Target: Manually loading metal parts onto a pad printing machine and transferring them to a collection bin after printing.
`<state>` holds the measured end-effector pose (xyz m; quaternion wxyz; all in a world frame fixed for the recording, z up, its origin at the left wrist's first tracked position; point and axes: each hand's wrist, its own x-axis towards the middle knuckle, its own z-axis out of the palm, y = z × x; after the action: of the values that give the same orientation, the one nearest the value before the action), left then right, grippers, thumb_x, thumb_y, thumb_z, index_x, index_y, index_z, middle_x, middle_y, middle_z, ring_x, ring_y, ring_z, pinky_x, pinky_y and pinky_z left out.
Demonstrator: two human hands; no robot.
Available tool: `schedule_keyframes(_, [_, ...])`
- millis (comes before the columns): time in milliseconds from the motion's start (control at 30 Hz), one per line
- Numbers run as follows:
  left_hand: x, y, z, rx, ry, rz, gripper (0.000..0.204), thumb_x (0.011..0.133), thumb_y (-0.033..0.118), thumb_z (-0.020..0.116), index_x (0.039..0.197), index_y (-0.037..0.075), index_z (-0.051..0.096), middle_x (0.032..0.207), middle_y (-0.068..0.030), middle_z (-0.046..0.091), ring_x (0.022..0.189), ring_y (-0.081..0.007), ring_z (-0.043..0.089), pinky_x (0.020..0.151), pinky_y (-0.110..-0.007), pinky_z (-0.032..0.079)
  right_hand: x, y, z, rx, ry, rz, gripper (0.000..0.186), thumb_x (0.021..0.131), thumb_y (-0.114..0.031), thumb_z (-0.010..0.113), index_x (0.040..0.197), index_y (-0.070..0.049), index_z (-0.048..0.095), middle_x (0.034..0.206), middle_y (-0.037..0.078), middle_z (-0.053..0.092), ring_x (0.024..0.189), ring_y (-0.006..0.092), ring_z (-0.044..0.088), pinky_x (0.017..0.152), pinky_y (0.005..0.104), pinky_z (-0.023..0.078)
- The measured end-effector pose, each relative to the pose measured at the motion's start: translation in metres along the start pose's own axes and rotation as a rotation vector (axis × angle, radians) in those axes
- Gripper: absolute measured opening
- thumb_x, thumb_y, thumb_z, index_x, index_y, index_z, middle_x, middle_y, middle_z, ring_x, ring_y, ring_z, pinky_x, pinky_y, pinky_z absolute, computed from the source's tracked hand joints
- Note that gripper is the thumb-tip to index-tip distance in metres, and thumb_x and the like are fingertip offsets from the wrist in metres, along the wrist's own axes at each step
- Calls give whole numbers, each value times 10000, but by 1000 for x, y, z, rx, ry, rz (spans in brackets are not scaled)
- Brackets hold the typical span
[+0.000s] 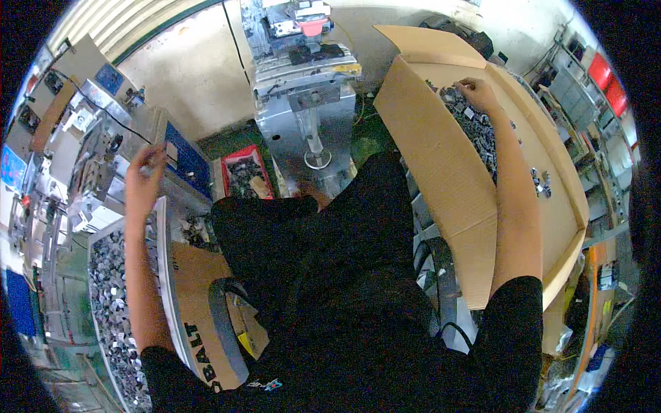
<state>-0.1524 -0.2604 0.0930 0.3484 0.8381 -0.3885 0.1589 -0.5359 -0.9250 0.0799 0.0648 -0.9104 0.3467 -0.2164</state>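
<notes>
My right hand reaches into a large open cardboard box on the right. Its fingers are pinched together over a heap of small grey metal parts. Whatever lies between the fingertips is too small to name. On the left, my left hand is raised near a blue panel, beyond a tray of small grey parts. That hand is smeared by motion, with its fingers seeming bent, and I cannot see what it holds, if anything. My left forearm passes above the tray.
A grey metal machine with a round-footed post stands ahead between my knees. To its left, a red bin holds dark pieces. Several loose parts lie on the box's right side. Shelving stands at the far right.
</notes>
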Motion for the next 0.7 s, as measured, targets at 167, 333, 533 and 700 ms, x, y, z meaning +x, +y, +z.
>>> schedule_keyframes(167, [86, 102, 82, -124, -44, 297, 229, 907, 163, 647, 1098, 46, 698, 966, -96, 725, 828, -157, 650, 736, -288, 497, -9, -32, -10, 6, 24, 43, 539, 873, -535, 624, 1041, -33, 723, 951, 217, 707, 893, 357, 685, 841, 437, 522])
schedule_keyframes(333, [158, 152, 159, -300, -35, 342, 238, 914, 185, 625, 1098, 53, 698, 935, -100, 729, 696, -142, 628, 637, -290, 491, -10, -38, -4, 52, -18, -51, 344, 854, -400, 668, 1004, -96, 723, 899, 180, 706, 842, 313, 684, 806, 413, 531])
schedule_keyframes(533, [193, 158, 213, -526, -104, 19, 268, 932, 141, 538, 1138, 34, 674, 985, -135, 724, 826, -205, 673, 742, -328, 515, 1, -18, 15, 250, 180, -76, 230, 890, -180, 601, 1083, -101, 699, 941, 166, 714, 828, 286, 700, 787, 403, 541])
schedule_keyframes(700, [195, 142, 222, -482, -165, 111, 287, 951, 191, 549, 1158, 36, 673, 1092, -149, 703, 1026, -244, 641, 909, -330, 474, 8, -24, 5, 617, 293, 120, 219, 947, -165, 582, 1112, -48, 666, 923, 138, 718, 756, 220, 709, 712, 348, 557])
